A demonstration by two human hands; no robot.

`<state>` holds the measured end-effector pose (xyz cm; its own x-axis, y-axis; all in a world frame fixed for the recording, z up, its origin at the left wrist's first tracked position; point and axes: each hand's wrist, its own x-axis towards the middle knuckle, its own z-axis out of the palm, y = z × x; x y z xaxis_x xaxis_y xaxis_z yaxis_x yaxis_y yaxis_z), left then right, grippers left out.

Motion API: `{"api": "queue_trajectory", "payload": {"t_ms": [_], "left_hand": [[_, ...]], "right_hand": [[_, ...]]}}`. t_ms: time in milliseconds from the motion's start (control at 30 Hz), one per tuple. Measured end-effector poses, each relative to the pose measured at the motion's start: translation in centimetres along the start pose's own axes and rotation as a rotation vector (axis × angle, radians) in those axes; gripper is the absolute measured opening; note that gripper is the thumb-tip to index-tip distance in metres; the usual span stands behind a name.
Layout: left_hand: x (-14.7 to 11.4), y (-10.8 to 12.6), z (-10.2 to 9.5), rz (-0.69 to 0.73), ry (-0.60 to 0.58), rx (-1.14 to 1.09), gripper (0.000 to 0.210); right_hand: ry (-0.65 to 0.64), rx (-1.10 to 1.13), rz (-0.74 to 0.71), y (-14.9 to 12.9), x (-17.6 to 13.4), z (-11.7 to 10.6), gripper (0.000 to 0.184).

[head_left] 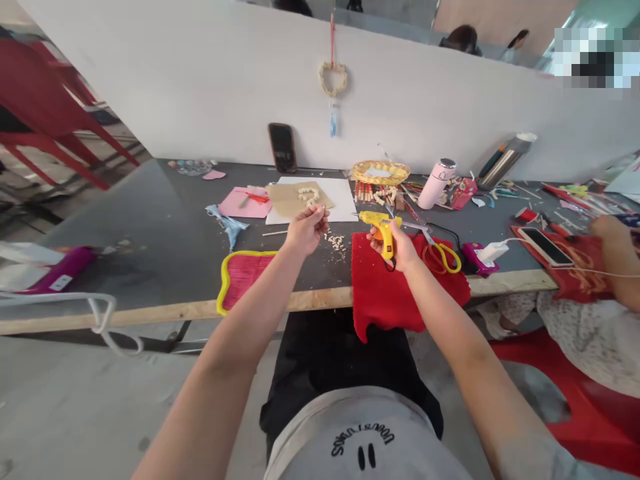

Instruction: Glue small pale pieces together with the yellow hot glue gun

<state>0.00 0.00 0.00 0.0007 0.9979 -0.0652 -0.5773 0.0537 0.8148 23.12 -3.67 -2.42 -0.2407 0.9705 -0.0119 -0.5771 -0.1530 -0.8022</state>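
My right hand [395, 248] is wrapped round a yellow hot glue gun [385, 230], its nozzle pointing left above the table. The fingers of my left hand [307, 228] are pinched together; what is between them is too small to make out. Just beyond that hand, a partly formed ring of small pale pieces [309, 195] lies on a brown sheet [283, 199] over white paper [345, 200]. A scatter of loose pale bits [337, 244] rests on the dark table between my hands. Below the glue gun spreads a red cloth [380, 293].
Yellow-handled scissors [449, 258] lie on the red cloth. A yellow-rimmed pink tray [250, 270] is at the front edge. Behind stand a wicker basket [381, 173], a pink bottle [437, 185] and a phone [283, 148]. Another person's arm [617, 257] is at the right.
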Motion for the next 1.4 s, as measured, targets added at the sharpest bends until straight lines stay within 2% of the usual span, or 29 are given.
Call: {"api": "queue_trajectory", "payload": {"t_ms": [67, 267, 367, 567, 767, 867, 933, 1033, 1200, 1400], "left_hand": [[0.3, 0.8, 0.0, -0.008, -0.015, 0.018, 0.019], [0.6, 1.4, -1.3, -0.074, -0.057, 0.117, 0.019], [0.8, 1.1, -1.7, -0.106, -0.075, 0.147, 0.021], [1.7, 0.7, -2.1, -0.149, -0.185, 0.193, 0.03], [2.8, 0.7, -2.9, -0.168, -0.199, 0.168, 0.032], [3.2, 0.3, -3.4, -0.178, -0.168, 0.134, 0.03], [3.2, 0.0, -3.7, -0.188, -0.158, 0.123, 0.027], [3.0, -0.2, -4.1, -0.211, -0.18, 0.131, 0.023], [2.7, 0.2, -4.7, -0.252, -0.183, 0.15, 0.02], [2.6, 0.3, -4.8, -0.262, -0.196, 0.158, 0.019]], "right_hand": [[0.007, -0.015, 0.028, -0.9, 0.3, -0.2, 0.035], [-0.049, -0.119, 0.017, -1.7, 0.6, 0.0, 0.021], [-0.082, -0.174, 0.034, -1.7, 1.4, 0.5, 0.026], [-0.109, -0.254, 0.032, -2.2, 3.9, 1.5, 0.04], [-0.15, -0.262, -0.02, -1.4, 5.3, 1.8, 0.034], [-0.157, -0.185, -0.047, -0.2, 5.2, 1.4, 0.039], [-0.145, -0.183, -0.009, 0.5, 5.0, 1.0, 0.045], [-0.149, -0.235, 0.034, 1.0, 4.7, 0.4, 0.05], [-0.156, -0.376, 0.018, 1.5, 4.4, -0.1, 0.054], [-0.125, -0.466, 0.017, 1.4, 3.6, 0.4, 0.061]]}}
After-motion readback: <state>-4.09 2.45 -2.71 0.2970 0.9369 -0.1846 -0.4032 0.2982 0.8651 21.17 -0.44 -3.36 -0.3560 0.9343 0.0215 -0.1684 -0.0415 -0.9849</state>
